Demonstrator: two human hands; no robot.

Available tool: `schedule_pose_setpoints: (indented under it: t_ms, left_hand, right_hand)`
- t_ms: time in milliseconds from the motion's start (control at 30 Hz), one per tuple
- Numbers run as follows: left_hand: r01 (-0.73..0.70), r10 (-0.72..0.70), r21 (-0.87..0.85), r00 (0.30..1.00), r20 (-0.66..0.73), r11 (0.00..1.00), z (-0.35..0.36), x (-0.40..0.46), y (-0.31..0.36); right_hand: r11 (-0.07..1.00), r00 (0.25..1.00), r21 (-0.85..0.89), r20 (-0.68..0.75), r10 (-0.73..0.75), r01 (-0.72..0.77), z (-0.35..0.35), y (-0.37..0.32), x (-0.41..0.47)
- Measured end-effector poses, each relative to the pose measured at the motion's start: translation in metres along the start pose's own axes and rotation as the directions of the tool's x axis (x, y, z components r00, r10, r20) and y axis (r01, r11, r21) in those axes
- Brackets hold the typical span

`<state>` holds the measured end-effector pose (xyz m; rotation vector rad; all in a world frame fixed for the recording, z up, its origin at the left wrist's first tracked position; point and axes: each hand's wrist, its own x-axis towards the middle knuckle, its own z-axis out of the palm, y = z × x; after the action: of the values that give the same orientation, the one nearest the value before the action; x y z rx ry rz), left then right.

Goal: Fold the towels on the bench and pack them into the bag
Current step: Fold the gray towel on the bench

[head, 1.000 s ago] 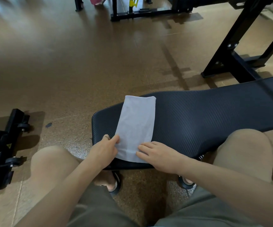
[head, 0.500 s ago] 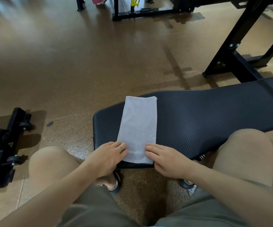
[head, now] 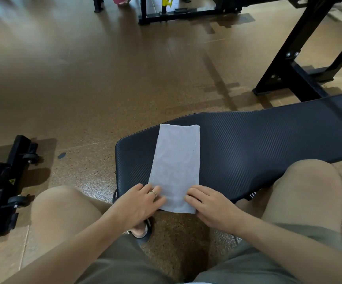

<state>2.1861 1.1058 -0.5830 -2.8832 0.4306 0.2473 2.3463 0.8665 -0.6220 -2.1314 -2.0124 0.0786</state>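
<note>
Dim warm light, floor (head: 84, 68) glare, blurred bowed edges.

hidden and cut-off parts around the tabletop

the tabletop (head: 258, 144) runs out of the right edge, its far end unseen, and its near rim is covered by both hands and the knees. the towel (head: 175, 165) has its near corners under the left hand (head: 137, 203) and right hand (head: 213, 206), so whether the fingers (head: 155, 193) pinch it or only press cannot be told. the black frame (head: 301, 64) and floor bracket (head: 4, 181) are cropped by the edges; the far floor at upper left is blurred.
</note>
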Motion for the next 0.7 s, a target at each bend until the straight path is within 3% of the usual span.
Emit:
schedule_pose_setpoints:
  t_ms: [433, 700]
  left_hand:
    - [-0.121, 0.116, -0.042, 0.988, -0.101, 0.992, 0.002, -0.01, -0.031]
    - [-0.139, 0.135, -0.015, 0.977, -0.166, 0.99, 0.012, -0.011, -0.028]
  right_hand:
    - [0.981, 0.987, -0.134, -0.099, 0.129, -0.141, 0.012, -0.027, 0.0]
    - [0.972, 0.984, -0.187, -0.136, 0.116, -0.141, 0.015, -0.027, 0.001]
